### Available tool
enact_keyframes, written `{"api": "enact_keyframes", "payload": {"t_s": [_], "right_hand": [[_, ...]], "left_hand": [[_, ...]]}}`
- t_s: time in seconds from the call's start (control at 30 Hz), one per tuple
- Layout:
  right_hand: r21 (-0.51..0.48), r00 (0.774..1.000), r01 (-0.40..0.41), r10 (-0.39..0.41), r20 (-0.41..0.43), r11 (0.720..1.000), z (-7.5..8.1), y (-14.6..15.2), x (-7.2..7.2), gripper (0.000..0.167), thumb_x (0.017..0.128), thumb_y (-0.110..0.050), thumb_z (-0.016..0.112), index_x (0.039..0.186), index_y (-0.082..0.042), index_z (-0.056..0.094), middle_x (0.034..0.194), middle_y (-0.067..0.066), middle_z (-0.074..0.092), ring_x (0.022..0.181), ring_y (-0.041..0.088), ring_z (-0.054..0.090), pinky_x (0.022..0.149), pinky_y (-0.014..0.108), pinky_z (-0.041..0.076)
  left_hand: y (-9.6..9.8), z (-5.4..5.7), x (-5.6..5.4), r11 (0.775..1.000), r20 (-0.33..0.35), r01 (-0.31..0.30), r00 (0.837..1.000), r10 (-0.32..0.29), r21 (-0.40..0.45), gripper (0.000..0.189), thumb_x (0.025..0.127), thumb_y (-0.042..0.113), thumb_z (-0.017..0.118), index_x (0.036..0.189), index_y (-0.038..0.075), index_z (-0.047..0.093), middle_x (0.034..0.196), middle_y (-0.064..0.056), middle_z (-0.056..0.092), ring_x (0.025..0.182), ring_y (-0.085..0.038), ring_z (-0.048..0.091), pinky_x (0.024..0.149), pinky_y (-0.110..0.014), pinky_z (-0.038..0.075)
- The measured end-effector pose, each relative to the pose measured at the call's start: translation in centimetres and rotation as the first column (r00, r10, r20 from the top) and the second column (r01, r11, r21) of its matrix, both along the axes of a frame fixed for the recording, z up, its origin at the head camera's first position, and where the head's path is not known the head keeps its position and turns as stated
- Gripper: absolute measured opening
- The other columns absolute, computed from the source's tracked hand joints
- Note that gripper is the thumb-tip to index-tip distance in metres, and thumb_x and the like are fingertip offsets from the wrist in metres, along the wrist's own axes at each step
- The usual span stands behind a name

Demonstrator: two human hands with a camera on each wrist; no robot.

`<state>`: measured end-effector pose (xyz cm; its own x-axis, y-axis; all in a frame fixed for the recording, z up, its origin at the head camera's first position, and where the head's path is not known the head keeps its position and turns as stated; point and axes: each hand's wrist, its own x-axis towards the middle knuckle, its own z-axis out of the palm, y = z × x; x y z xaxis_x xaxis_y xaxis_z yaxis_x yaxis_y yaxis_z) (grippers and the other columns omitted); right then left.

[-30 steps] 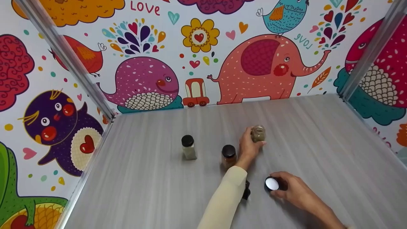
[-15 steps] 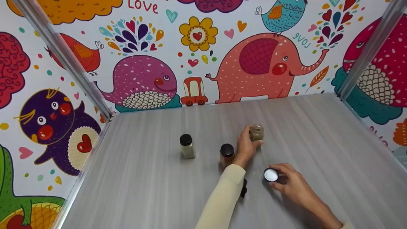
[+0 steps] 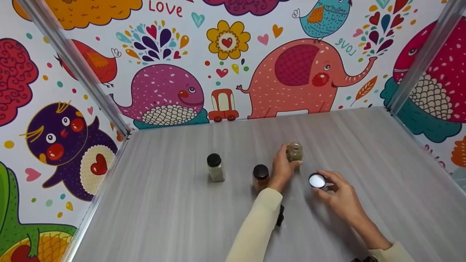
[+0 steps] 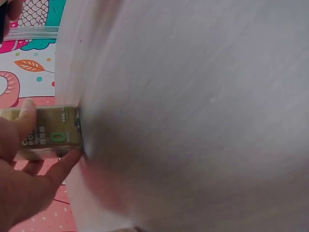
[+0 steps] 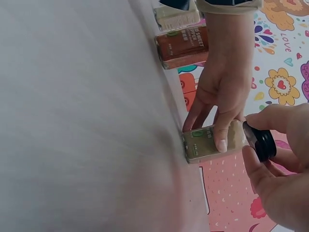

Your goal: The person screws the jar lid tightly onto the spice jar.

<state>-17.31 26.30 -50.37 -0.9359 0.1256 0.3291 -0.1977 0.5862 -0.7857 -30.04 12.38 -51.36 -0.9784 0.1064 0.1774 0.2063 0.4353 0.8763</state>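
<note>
My left hand (image 3: 282, 166) holds an uncapped glass spice jar (image 3: 295, 153) of greenish-brown powder upright on the table, with fingers and thumb around its sides. In the left wrist view, green and white print shows on the jar (image 4: 54, 126). My right hand (image 3: 344, 196) pinches a round black lid (image 3: 317, 181) by its edge, white inner face turned up towards the head camera. That lid is in the air, to the right of the jar and nearer to me. In the right wrist view, the lid (image 5: 260, 142) appears close to the jar's mouth.
A black-capped jar of reddish-brown spice (image 3: 261, 174) stands just left of my left wrist. Farther left is a black-capped jar with pale contents (image 3: 216, 170). A black object (image 3: 280, 215) shows partly beside my left sleeve. Patterned walls (image 3: 225, 105) bound the grey table (image 3: 164, 203).
My right hand has lifted and moved away from me with the lid, drawing nearer the level of the jar. The left hand keeps its hold on the jar in the same place.
</note>
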Motion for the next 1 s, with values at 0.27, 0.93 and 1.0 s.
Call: {"api": "enact_keyframes", "payload": {"t_s": [0.27,0.93,1.0], "right_hand": [[-0.066,0.998,-0.052,0.054,0.037,0.996,0.9,0.3,-0.9,0.052,0.081,0.004,0.079,0.131,-0.001,0.064,0.121,0.014,0.063,0.097,-0.011,0.057,0.081,0.015,0.054],[-0.177,0.989,-0.058,0.081,0.126,0.983,4.4,0.5,-4.0,0.063,0.089,-0.008,0.076,0.144,0.0,0.047,0.135,0.021,0.055,0.099,-0.016,0.055,0.082,0.005,0.049],[-0.205,0.986,-0.047,0.078,0.148,0.978,4.7,0.5,-4.3,0.063,0.089,-0.008,0.075,0.142,0.002,0.042,0.136,0.023,0.054,0.099,-0.014,0.056,0.082,0.006,0.05]], "left_hand": [[0.0,0.0,0.1,1.0,-0.018,-0.005,1.0,0.004,-0.016,0.057,0.078,0.008,0.085,0.129,0.011,0.06,0.124,-0.012,0.07,0.117,-0.026,0.065,0.101,-0.038,0.051],[0.1,-0.3,0.2,1.0,-0.045,0.005,0.999,-0.005,-0.009,0.054,0.079,0.006,0.084,0.127,0.009,0.059,0.122,-0.012,0.069,0.116,-0.026,0.065,0.1,-0.039,0.051],[0.1,-0.3,0.2,1.0,-0.042,0.003,0.999,-0.003,0.001,0.054,0.079,0.006,0.084,0.127,0.009,0.059,0.122,-0.012,0.069,0.116,-0.026,0.065,0.1,-0.04,0.051]]}}
